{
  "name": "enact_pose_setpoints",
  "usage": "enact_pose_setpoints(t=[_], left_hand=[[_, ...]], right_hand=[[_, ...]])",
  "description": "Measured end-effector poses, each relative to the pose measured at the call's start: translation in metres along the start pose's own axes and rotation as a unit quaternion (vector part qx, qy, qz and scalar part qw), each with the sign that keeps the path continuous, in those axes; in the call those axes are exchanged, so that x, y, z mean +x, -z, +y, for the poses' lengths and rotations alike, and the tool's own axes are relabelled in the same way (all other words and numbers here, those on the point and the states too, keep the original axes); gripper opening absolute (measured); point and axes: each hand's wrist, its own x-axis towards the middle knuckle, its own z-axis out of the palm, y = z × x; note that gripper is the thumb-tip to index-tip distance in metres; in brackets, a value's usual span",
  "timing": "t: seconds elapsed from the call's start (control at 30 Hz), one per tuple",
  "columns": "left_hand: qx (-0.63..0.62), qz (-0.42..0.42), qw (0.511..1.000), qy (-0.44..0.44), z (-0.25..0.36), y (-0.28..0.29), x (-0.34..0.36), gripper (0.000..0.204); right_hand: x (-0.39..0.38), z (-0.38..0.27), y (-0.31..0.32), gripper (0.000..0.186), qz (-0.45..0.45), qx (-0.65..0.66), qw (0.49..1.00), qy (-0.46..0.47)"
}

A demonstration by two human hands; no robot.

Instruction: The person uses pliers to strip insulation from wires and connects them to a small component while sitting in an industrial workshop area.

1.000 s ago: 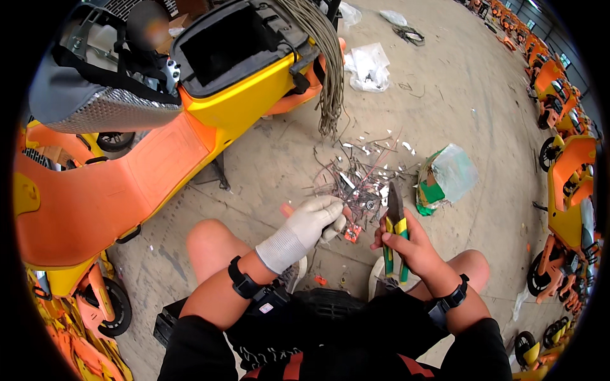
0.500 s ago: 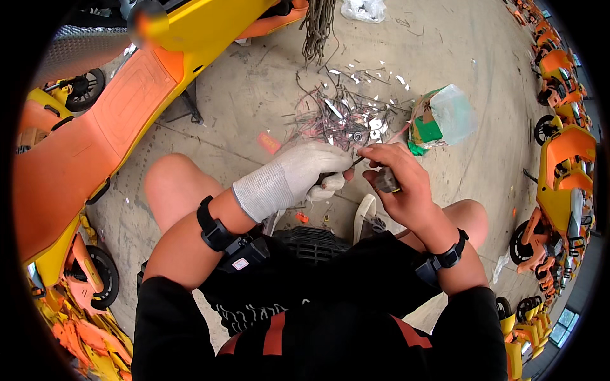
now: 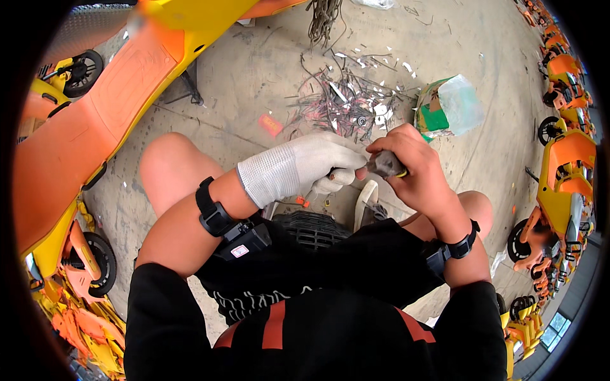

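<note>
My left hand point(image 3: 321, 162) wears a white knit glove with bare fingertips. Its fingers are closed in a pinch; what lies in them is mostly hidden, apart from a small dark end by the curled fingers. Bare, my right hand point(image 3: 413, 162) is wrapped round a short, thick grey tool point(image 3: 384, 164) with a yellow edge. The tool's front reaches the left fingertips, and its kind does not show clearly. Both hands meet above the floor between my knees. Beyond them lies a pile of cut wires and white scraps point(image 3: 349, 101).
A torn green and brown bag point(image 3: 435, 114) stands right of the pile. A red tag point(image 3: 271, 124) lies on its left. Dark cables point(image 3: 323, 25) hang at the top. A yellow and orange vehicle body point(image 3: 133, 95) fills the left; similar vehicles point(image 3: 565, 171) line the right. A black crate point(image 3: 311, 228) is below my hands.
My right hand has turned and moved slightly up, bringing the grey tool against the left fingertips. The thin dark piece seen between the hands is now hidden. The view has shifted a little.
</note>
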Motion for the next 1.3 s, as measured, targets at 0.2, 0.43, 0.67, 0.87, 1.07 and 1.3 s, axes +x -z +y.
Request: enact_pose_setpoints(t=[0.2, 0.43, 0.67, 0.87, 1.07, 1.3], left_hand=[[0.303, 0.059, 0.950, -0.046, 0.016, -0.012, -0.005, 0.025], [0.436, 0.083, 0.891, -0.091, 0.009, -0.006, -0.004, 0.025], [0.431, 0.082, 0.895, -0.081, 0.008, -0.004, -0.006, 0.023], [0.425, 0.087, 0.900, -0.045, 0.006, -0.003, -0.007, 0.026], [0.387, 0.080, 0.918, -0.032, 0.005, -0.004, -0.008, 0.027], [0.400, 0.082, 0.913, -0.024, 0.006, -0.007, -0.007, 0.029]], right_hand=[[-0.003, -0.005, 0.007, 0.029, -0.039, 0.072, 0.994, -0.074], [-0.003, -0.006, 0.006, 0.023, -0.081, 0.125, 0.977, -0.151], [-0.005, -0.003, -0.001, 0.023, -0.102, 0.252, 0.928, -0.256], [-0.007, -0.004, -0.005, 0.022, -0.089, 0.258, 0.930, -0.245], [-0.004, -0.006, 0.000, 0.022, -0.103, 0.229, 0.936, -0.245], [-0.008, -0.003, -0.001, 0.024, -0.099, 0.163, 0.960, -0.203]])
